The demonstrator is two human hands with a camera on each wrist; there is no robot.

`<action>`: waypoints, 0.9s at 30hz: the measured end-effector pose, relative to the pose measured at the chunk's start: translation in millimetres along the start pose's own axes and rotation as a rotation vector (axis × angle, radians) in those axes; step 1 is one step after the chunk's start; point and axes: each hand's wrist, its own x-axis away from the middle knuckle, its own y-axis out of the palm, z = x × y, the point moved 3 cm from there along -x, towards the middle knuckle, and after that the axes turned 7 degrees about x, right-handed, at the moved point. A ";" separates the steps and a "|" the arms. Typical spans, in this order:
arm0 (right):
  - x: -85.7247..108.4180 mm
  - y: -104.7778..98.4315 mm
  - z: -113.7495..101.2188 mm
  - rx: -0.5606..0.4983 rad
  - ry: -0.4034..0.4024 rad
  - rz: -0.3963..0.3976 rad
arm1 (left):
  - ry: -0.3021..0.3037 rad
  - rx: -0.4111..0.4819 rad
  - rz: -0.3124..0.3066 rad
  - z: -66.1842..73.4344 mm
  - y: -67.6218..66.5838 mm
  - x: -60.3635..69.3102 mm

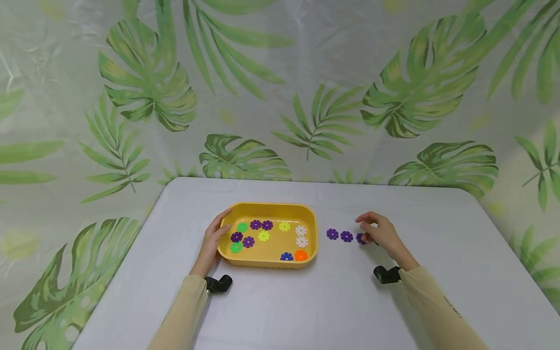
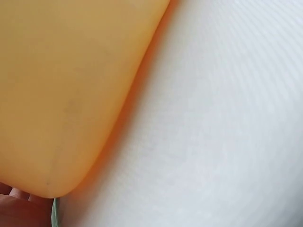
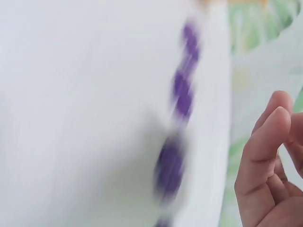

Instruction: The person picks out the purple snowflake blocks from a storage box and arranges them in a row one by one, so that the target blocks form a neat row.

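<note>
A yellow tray (image 1: 267, 263) stands on the table, with my left hand (image 1: 211, 245) gripping its left end, fingers along the rim. The left wrist view has the tray's side (image 2: 71, 94) close up and part of the left hand (image 2: 21, 208) at its lower edge. Right of the tray lies a row of purple flower-shaped pieces (image 1: 332, 234), blurred in the right wrist view (image 3: 169, 170). Over the row's right end is my right hand (image 1: 382, 236), fingers loosely bent. Nothing shows in the right hand (image 3: 267, 175) in the right wrist view.
Inside the tray lie several purple pieces (image 1: 248, 242), two green (image 1: 236, 247), two yellow (image 1: 264, 236), two white (image 1: 302, 241), one blue (image 1: 286, 256) and one orange (image 1: 301, 255). A leaf-patterned cloth (image 1: 319, 121) hangs behind the white table (image 1: 306, 306).
</note>
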 end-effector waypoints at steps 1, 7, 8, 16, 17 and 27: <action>-1.4 5.4 -8.3 -0.046 -0.004 -0.020 | 0.002 0.000 -0.001 0.0 -0.1 -0.2; -6.9 49.6 -60.6 -0.251 -0.038 -0.132 | 0.008 0.002 -0.003 0.2 0.0 -0.4; -7.0 58.2 -69.0 -0.279 -0.044 -0.152 | 0.008 0.002 -0.002 0.3 0.1 -0.2; -9.6 133.7 -120.7 -0.374 -0.072 -0.334 | 0.008 0.004 0.000 0.6 1.2 -0.4; -10.4 143.1 -124.5 -0.374 -0.074 -0.353 | 0.007 0.003 -0.002 0.4 1.3 -0.5; -19.0 209.2 -144.6 -0.332 0.020 -0.490 | 0.007 -0.015 0.002 0.0 0.8 -0.6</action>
